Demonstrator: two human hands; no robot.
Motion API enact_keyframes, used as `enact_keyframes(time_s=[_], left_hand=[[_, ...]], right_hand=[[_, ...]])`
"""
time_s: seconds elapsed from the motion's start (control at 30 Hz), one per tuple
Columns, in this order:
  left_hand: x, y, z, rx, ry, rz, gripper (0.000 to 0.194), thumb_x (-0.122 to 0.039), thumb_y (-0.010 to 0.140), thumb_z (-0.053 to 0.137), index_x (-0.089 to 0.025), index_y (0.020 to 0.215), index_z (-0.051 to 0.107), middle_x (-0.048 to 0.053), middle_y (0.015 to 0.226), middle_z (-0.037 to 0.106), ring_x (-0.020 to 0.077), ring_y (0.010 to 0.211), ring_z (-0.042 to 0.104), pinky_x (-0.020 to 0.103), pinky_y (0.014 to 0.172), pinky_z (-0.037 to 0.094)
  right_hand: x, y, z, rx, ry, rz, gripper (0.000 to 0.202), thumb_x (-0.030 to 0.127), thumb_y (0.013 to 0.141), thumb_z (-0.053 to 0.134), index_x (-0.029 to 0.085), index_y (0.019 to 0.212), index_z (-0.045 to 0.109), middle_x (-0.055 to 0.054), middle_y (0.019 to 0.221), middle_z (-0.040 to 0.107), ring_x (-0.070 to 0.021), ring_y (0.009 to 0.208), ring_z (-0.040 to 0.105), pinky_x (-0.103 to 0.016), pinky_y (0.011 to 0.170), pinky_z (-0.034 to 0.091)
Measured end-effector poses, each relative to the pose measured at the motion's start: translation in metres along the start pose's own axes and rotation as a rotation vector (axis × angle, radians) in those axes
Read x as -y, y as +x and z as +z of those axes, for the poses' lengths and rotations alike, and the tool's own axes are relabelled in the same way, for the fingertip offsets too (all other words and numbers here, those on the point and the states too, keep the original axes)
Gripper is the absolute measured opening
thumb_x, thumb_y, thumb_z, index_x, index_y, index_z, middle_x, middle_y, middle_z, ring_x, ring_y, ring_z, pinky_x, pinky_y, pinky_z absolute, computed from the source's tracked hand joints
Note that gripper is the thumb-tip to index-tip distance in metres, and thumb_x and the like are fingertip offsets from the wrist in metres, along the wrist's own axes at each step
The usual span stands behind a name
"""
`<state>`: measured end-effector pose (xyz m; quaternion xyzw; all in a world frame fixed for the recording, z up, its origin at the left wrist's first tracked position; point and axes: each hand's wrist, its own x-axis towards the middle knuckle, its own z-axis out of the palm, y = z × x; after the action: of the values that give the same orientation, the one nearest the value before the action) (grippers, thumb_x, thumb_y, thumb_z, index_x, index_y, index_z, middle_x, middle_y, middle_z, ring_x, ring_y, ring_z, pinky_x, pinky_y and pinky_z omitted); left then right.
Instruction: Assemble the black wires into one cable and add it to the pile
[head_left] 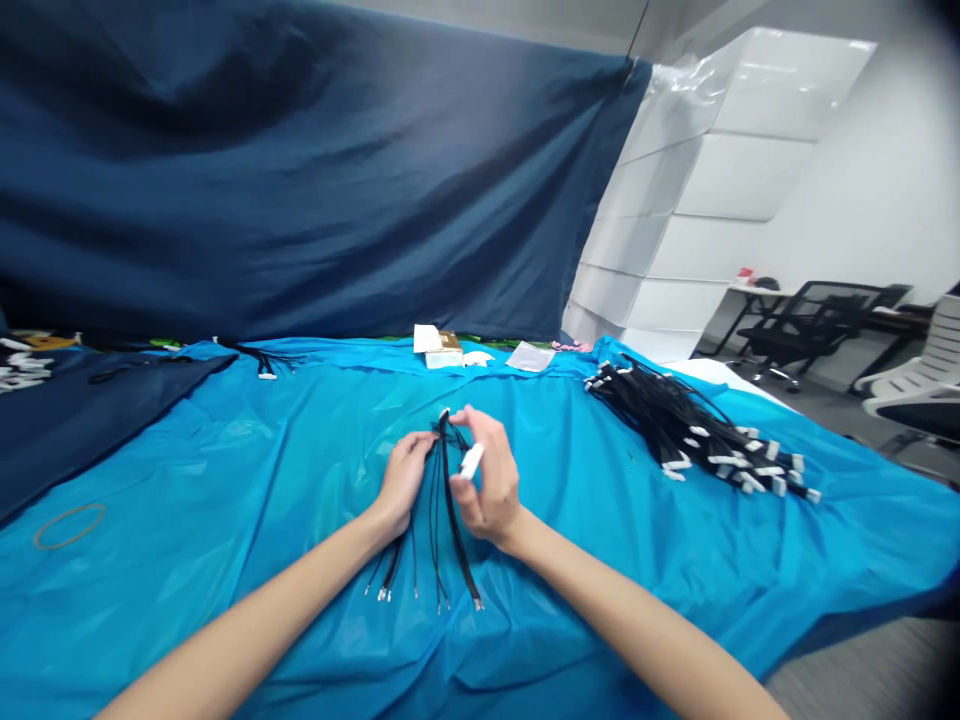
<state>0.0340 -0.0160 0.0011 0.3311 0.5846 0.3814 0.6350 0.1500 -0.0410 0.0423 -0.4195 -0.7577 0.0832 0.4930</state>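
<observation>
A black wire harness lies between my hands, its strands fanning toward me and ending in small bare metal tips. My left hand is closed, thumb and forefinger pinching some of the black wires near their upper end. Between the thumb and curled fingers of my right hand sits a white connector, with black wire running from it up toward the bunch. A smaller white end shows at the top of the bunch, by my right fingertips.
Blue sheeting covers the table. To the right lies a large pile of black harnesses with white connectors. At the back are a small box, a clear bag and another harness. A rubber band rests at left.
</observation>
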Motion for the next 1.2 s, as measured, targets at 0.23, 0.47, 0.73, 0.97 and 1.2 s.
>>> enact_keyframes(time_s=[0.23, 0.47, 0.73, 0.97, 1.2], left_hand=[[0.0, -0.005, -0.002, 0.036, 0.113, -0.075, 0.028, -0.031, 0.072, 0.051, -0.015, 0.09, 0.064, 0.007, 0.101, 0.064, 0.0211, 0.098, 0.055, 0.033, 0.091, 0.036], [0.002, -0.003, -0.002, 0.093, 0.201, -0.064, 0.03, -0.031, 0.073, 0.05, -0.016, 0.095, 0.064, 0.007, 0.107, 0.064, 0.0221, 0.103, 0.053, 0.033, 0.094, 0.034], [0.006, 0.003, -0.005, 0.157, 0.128, -0.048, 0.034, -0.041, 0.077, 0.045, -0.017, 0.088, 0.067, 0.006, 0.115, 0.061, 0.0225, 0.111, 0.05, 0.032, 0.099, 0.028], [0.005, 0.003, -0.003, 0.286, -0.086, -0.1, 0.041, -0.048, 0.078, 0.048, -0.016, 0.099, 0.064, 0.006, 0.114, 0.062, 0.0221, 0.111, 0.05, 0.033, 0.097, 0.031], [-0.002, 0.01, -0.006, 0.258, -0.407, -0.21, 0.032, -0.037, 0.081, 0.047, -0.011, 0.084, 0.065, 0.006, 0.08, 0.067, 0.0155, 0.078, 0.06, 0.026, 0.08, 0.042]], right_hand=[[-0.01, 0.011, -0.007, -0.279, 0.351, 0.673, 0.045, 0.038, 0.091, 0.022, 0.022, 0.132, 0.033, -0.007, 0.099, 0.061, -0.0179, 0.094, 0.057, -0.039, 0.091, 0.041], [-0.012, 0.019, -0.011, -0.39, 0.488, 0.693, 0.04, 0.037, 0.091, 0.031, 0.019, 0.126, 0.037, -0.005, 0.085, 0.063, -0.0171, 0.084, 0.061, -0.04, 0.086, 0.046], [-0.007, 0.018, -0.016, -0.274, 0.537, 0.534, 0.021, 0.032, 0.089, 0.039, 0.022, 0.107, 0.045, -0.003, 0.091, 0.06, -0.0141, 0.078, 0.063, -0.034, 0.073, 0.052], [-0.005, 0.021, -0.018, -0.165, 0.673, 0.66, 0.026, 0.04, 0.086, 0.044, 0.021, 0.104, 0.043, -0.003, 0.083, 0.066, -0.0157, 0.078, 0.064, -0.037, 0.077, 0.051], [-0.005, 0.023, -0.022, 0.095, 1.113, 0.835, 0.027, 0.045, 0.078, 0.056, 0.019, 0.084, 0.057, -0.004, 0.08, 0.069, -0.0163, 0.077, 0.066, -0.033, 0.077, 0.05]])
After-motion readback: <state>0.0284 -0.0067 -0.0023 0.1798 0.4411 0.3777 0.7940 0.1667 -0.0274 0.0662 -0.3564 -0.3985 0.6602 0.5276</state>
